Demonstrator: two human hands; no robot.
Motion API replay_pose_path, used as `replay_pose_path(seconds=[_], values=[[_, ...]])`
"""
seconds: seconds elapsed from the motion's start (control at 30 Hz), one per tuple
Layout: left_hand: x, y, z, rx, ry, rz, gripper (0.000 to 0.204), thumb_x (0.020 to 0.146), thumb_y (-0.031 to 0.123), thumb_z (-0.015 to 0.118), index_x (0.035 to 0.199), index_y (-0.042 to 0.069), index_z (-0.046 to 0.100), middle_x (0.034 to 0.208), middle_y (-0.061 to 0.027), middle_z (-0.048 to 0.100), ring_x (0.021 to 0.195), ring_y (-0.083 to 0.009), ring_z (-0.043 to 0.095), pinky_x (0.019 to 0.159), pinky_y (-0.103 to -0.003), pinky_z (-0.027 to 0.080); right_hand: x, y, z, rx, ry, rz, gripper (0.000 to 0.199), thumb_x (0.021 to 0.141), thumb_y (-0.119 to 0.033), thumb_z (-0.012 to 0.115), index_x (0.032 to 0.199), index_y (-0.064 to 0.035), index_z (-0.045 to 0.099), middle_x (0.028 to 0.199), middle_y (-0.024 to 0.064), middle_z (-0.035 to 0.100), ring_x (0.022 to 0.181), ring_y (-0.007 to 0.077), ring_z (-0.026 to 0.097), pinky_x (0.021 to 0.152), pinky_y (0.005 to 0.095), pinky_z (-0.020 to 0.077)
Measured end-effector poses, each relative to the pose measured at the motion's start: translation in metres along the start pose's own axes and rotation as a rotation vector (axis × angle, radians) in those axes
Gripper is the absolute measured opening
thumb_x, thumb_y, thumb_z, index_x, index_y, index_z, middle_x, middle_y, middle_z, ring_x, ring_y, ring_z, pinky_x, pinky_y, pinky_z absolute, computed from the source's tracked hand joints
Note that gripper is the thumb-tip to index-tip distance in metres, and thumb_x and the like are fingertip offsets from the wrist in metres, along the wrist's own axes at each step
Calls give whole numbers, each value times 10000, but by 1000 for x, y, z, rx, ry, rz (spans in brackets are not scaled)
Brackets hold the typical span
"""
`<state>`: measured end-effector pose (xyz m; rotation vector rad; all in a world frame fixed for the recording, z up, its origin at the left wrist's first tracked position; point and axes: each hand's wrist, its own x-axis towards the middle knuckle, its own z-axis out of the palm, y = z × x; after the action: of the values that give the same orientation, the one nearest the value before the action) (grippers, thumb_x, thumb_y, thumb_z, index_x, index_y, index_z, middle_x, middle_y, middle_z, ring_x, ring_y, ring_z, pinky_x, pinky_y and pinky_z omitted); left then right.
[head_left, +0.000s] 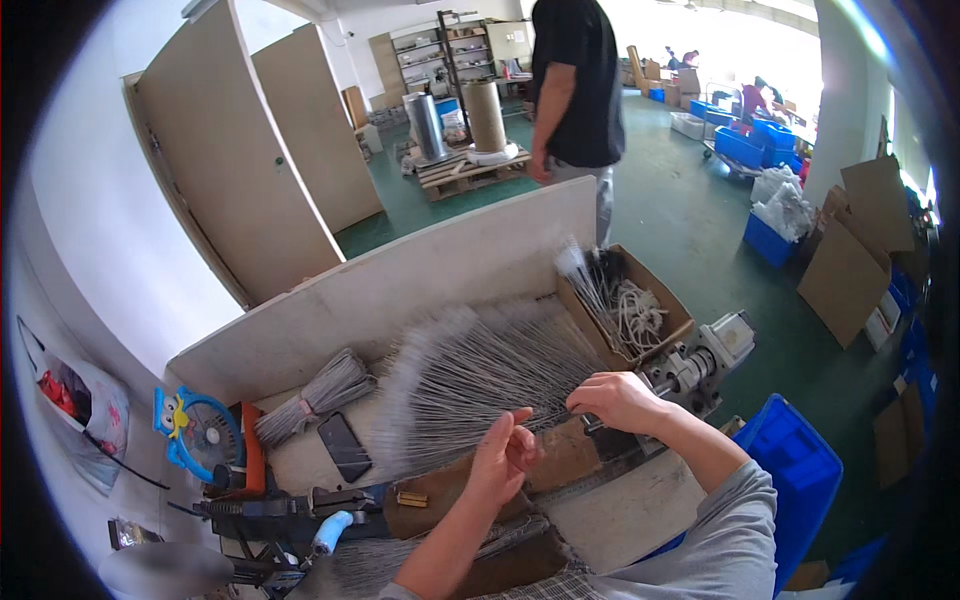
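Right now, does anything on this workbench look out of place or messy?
A black phone lies on the bench beside a tied bundle of grey wires. More wires spread in a loose fan under both hands; thin brushes stick unevenly from the cardboard box.

Thin metal wires; matt cardboard box

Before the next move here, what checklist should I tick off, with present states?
1. Right hand grips the narrow end of the wire fan: ok.
2. Left hand on the wires: cannot tell, it sits just beside them.
3. Wires spread, not tangled: ok.
4. Phone out from under the fan: not ok, it lies at the fan's edge.
5. Person standing beyond the board: ok.
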<state>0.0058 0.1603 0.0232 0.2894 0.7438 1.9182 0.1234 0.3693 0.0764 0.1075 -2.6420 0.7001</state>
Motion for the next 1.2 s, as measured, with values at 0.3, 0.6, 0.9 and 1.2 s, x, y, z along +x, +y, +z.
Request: replay_pose_path(seconds=[0.3, 0.6, 0.9, 1.2], values=[[-12, -12, -7, 797, 124, 303, 305, 974, 242, 571, 890, -11, 718, 685, -18, 635, 644, -74, 569, 607, -230, 462, -1, -11, -16, -15, -324, 232, 137, 832, -216, 670, 941, -137, 696, 865, 97, 692, 780, 298, 660, 675, 386, 523], [-33, 1, -22, 1384, 34, 577, 194, 872, 233, 660, 774, 75, 714, 662, -69, 640, 626, -231, 615, 569, -332, 478, -25, -34, 25, -313, -82, -97, 247, 729, -150, 663, 972, -110, 682, 898, -10, 642, 916, 178, 581, 808, 368, 484], [-99, 35, -31, 908, 265, 279, 217, 918, 177, 627, 812, 0, 695, 694, -54, 651, 631, -132, 606, 572, -269, 467, 64, -91, 73, 97, -207, -370, 173, 663, -144, 741, 834, -123, 736, 708, 3, 627, 803, 214, 597, 684, 350, 510], [-220, 61, -114, 12, 778, 370, 405, 966, 386, 512, 844, 29, 661, 736, -67, 650, 623, -171, 592, 617, -297, 476, 119, -159, 193, 286, -183, -223, 110, 731, -169, 742, 811, -95, 729, 753, 22, 671, 800, 227, 589, 697, 348, 506]])
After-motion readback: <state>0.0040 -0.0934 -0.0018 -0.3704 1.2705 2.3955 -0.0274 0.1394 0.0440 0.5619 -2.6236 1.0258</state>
